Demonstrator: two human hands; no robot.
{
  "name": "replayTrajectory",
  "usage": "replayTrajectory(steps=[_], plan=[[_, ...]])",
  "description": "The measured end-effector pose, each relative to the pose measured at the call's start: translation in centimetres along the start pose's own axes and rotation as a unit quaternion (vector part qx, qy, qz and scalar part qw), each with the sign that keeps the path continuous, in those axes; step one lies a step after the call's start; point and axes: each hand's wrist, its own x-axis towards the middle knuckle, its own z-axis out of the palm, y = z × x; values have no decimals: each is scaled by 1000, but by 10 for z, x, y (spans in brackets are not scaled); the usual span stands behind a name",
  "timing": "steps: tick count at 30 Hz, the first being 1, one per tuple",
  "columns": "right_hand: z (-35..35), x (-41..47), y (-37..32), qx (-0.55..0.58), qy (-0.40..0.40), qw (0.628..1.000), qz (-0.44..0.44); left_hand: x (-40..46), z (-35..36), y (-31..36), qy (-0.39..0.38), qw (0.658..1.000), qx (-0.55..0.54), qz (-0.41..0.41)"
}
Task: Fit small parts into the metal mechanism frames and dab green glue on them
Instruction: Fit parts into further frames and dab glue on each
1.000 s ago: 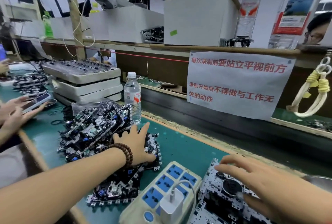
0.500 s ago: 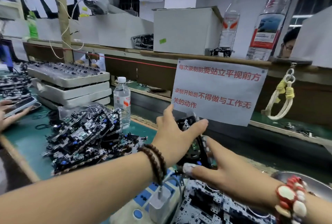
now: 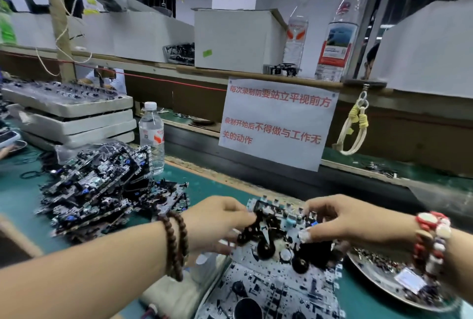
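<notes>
A metal mechanism frame [image 3: 275, 229] with black wheels and small parts is held between both hands just above another frame [image 3: 271, 290] lying on the green bench. My left hand [image 3: 217, 221] grips the held frame's left edge with curled fingers. My right hand [image 3: 343, 219] pinches its right edge, thumb underneath. A big heap of more frames [image 3: 102, 188] lies to the left. No green glue shows.
A metal dish of small parts [image 3: 391, 280] sits at the lower right under my right wrist. A water bottle [image 3: 152, 137] stands behind the heap, stacked white trays [image 3: 74, 119] further left. A paper sign [image 3: 276, 124] hangs on the back rail.
Both hands brought a frame from the heap down and toward me, over the frame lying on the bench. The camera has shifted a little to the right.
</notes>
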Motion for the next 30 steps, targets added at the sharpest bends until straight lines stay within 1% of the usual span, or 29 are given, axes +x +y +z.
replayTrajectory(steps=[3,6,8,10,11,12,14,15,17,18,19,21,22,24,25,28,30], plan=[[1,-1,0,-20,-27,999,29,-11,8,-12,-14,999,-30,-22],[1,1,2,-105,-50,992,42,-21,15,-20,-15,999,-45,-10],[3,0,0,-173,-51,983,27,-26,14,-21,0,999,-18,38],[7,0,0,-256,-29,966,-1,-27,11,-24,33,994,46,98],[10,0,1,-307,-10,951,-21,-28,10,-26,56,985,94,135],[13,0,2,-346,10,937,-41,-28,9,-29,85,966,164,180],[19,1,8,-371,32,925,-71,-27,6,-36,134,899,305,285],[23,1,11,-371,38,925,-80,-26,5,-40,147,865,349,329],[30,2,21,-362,63,925,-98,-26,3,-43,148,817,407,380],[33,3,26,-366,89,919,-116,-27,1,-44,147,786,442,406],[34,3,31,-381,117,907,-137,-27,0,-44,142,753,477,430],[39,1,40,-421,151,877,-175,-26,-2,-50,138,681,513,504],[43,1,45,-443,160,862,-184,-25,-3,-54,135,660,517,528],[54,0,54,-496,176,825,-206,-26,-2,-64,133,640,519,551],[58,-1,57,-507,185,809,-232,-26,-2,-68,138,631,527,553],[68,3,64,-546,202,761,-288,-27,-2,-76,161,587,560,562],[69,5,66,-566,206,740,-299,-28,-3,-77,155,573,573,565]])
